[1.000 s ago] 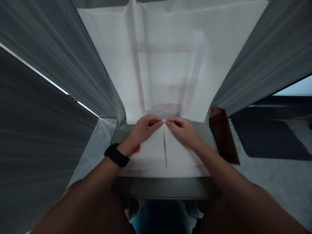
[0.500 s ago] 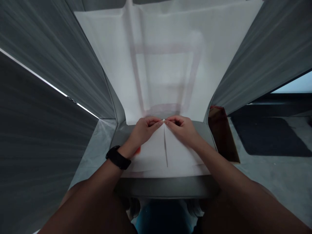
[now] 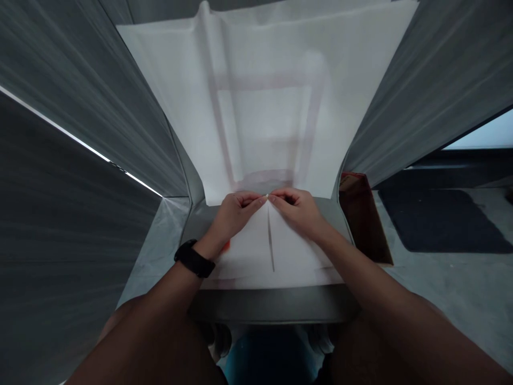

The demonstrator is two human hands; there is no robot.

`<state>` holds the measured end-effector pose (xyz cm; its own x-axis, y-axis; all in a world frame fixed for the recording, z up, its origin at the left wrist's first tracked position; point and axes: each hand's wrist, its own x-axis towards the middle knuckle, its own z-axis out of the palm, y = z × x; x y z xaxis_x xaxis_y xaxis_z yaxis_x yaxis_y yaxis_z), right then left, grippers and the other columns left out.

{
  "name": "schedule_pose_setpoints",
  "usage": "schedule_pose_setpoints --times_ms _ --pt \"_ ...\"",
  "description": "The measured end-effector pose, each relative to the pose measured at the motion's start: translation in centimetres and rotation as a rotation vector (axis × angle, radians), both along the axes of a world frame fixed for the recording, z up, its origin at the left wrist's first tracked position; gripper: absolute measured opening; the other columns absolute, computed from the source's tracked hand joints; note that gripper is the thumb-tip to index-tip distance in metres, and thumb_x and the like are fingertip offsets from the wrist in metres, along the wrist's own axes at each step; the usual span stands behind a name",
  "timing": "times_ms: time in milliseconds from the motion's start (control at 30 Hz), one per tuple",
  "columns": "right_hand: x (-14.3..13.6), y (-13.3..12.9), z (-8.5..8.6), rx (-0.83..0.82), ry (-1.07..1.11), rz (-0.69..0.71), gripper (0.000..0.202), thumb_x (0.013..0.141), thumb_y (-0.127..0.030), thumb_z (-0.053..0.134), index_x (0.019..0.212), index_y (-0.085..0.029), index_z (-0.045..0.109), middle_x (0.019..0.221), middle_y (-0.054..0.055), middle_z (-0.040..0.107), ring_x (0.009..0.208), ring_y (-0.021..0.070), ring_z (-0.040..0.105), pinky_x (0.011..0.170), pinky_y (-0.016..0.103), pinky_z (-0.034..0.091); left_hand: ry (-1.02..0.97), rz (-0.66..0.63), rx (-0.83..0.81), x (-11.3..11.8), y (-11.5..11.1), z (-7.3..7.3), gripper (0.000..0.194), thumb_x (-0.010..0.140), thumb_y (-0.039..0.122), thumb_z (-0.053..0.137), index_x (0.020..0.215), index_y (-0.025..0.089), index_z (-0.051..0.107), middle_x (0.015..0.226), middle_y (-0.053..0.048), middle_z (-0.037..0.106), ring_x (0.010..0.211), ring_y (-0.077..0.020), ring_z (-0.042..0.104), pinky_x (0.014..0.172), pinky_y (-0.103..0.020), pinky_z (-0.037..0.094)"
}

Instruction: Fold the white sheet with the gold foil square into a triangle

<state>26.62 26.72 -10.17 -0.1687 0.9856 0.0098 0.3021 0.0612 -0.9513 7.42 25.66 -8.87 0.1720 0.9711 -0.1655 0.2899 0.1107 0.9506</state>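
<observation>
The white paper (image 3: 246, 264) lies on the seat of a grey chair (image 3: 272, 306), its near edge just short of the seat's front, with a narrow dark gap (image 3: 271, 243) running from the fingertips toward that edge; whether this is a tear, a cut or two edges meeting, I cannot tell. At the gap's far end the left hand (image 3: 235, 213) pinches the paper between thumb and fingers, and the right hand (image 3: 297, 210) mirrors it, the fingertips of both nearly touching over a small pale bit. The step in hand looks like fine work on the paper at that one spot, and the next move seems to call for a firm, even pinch on each side, lest the gap run askew. By the left wrist, which wears a black band (image 3: 194, 259), shows an orange patch (image 3: 226, 246). Behind, a large white sheet (image 3: 264, 53) covers the chair's back; to the right a brown box (image 3: 366, 230) and a dark mat (image 3: 441, 219) rest on the floor. Compared with half a second ago, the pinch and gap look much the same; the large sheet's top now sits a little lower and further left in view.
</observation>
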Motion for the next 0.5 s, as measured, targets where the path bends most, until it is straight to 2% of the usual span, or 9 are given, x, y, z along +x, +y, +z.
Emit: schedule_pose_setpoints --times_ms 267,400,500 --pt "0.01 0.19 -0.26 0.011 0.003 -0.014 0.032 0.086 -0.048 0.068 0.091 -0.018 0.076 0.079 0.003 0.072 0.072 0.015 0.06 0.065 0.028 0.046 -0.028 -0.009 0.059 0.08 0.2 -0.35 0.032 0.09 0.048 0.068 0.092 0.019 0.081 0.082 -0.003 0.075 0.071 -0.0143 0.059 0.059 -0.024 0.043" --pt "0.05 0.03 0.08 -0.008 -0.004 -0.014 0.032 0.087 -0.047 0.068 0.092 -0.017 0.078 0.079 0.003 0.072 0.072 0.015 0.06 0.064 0.027 0.046 -0.028 0.007 0.052 0.09 0.17 -0.29 0.032 0.087 0.05 0.071 0.087 0.019 0.08 0.076 -0.002 0.072 0.067 -0.0136 0.056 0.057 -0.024 0.04" --pt "0.05 -0.17 0.5 -0.019 -0.008 0.01 0.031 0.088 -0.046 0.067 0.095 -0.018 0.08 0.084 0.005 0.075 0.078 0.0168 0.063 0.069 0.029 0.049 -0.041 0.014 0.043 0.14 0.12 -0.21 0.029 0.086 0.048 0.073 0.084 0.02 0.079 0.073 -0.001 0.069 0.065 -0.0121 0.053 0.056 -0.023 0.038"
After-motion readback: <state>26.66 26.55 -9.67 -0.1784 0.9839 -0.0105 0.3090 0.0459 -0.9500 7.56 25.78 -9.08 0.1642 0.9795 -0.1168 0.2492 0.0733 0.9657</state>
